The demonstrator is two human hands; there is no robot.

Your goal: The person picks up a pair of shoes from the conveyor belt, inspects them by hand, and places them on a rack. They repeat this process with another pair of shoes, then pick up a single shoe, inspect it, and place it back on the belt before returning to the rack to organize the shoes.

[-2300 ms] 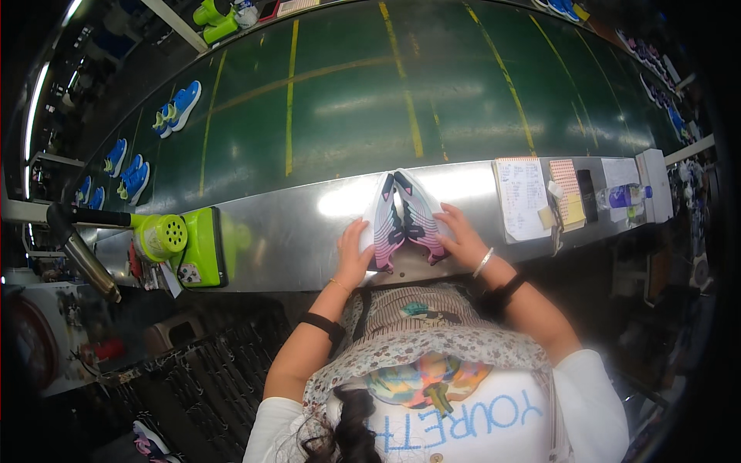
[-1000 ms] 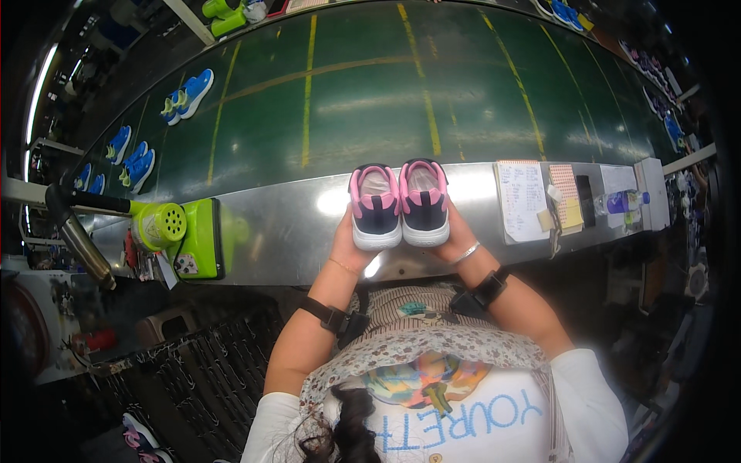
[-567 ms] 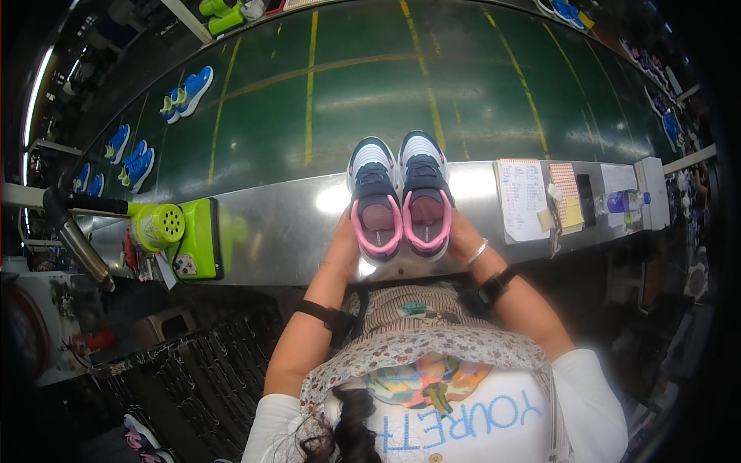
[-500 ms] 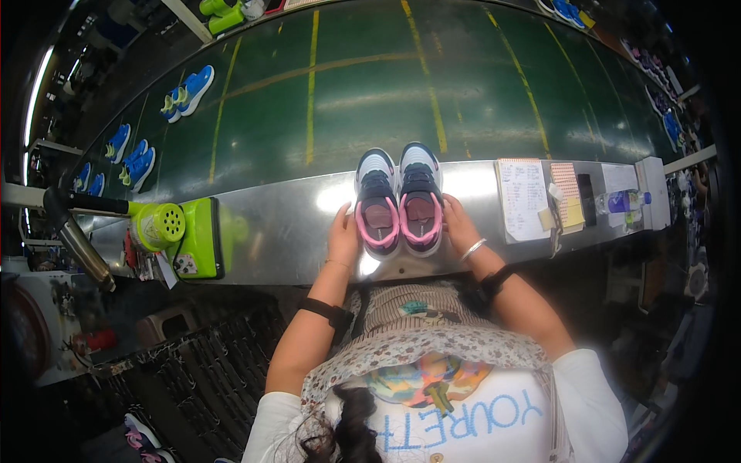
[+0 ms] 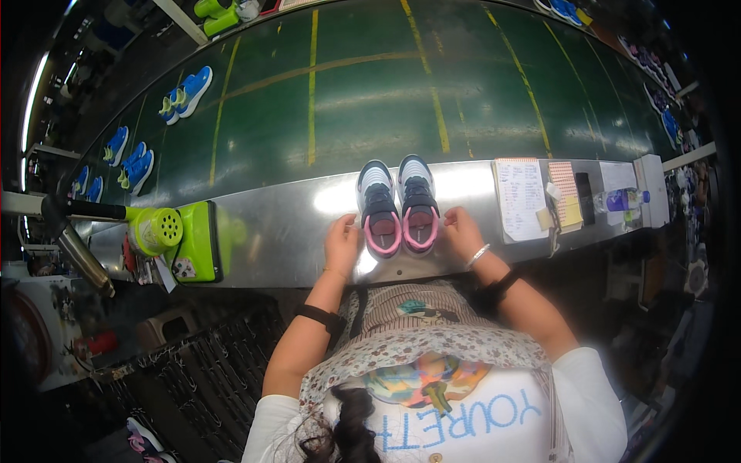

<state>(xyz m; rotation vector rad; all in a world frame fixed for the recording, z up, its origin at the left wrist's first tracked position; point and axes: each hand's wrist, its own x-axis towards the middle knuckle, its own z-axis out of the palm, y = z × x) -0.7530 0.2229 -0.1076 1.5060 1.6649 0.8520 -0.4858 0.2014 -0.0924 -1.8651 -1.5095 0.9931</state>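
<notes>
A pair of sneakers stands side by side on the metal ledge in front of me, toes pointing away. The left sneaker [image 5: 378, 202] and the right sneaker [image 5: 418, 199] are dark navy with pale striped toes, pink collars and dark insoles. Just left of the pair is my left hand [image 5: 341, 244], its fingers loosely bent and apart from the shoe. My right hand [image 5: 461, 236], with a bracelet at the wrist, hovers to the right of the pair in a similar loose pose. Neither hand holds anything.
Beyond the metal ledge [image 5: 285, 231] runs a green conveyor belt [image 5: 370, 92] with yellow lines. Blue sneakers [image 5: 185, 94] sit on its left side. A bright green machine [image 5: 202, 241] stands at left. Right of me lie a notepad [image 5: 519, 199], a dark phone [image 5: 584, 197] and a bottle [image 5: 621, 201].
My hands have come off the sneakers and drawn slightly outward. The shoes now rest flat on the ledge, a little lower and closer together.
</notes>
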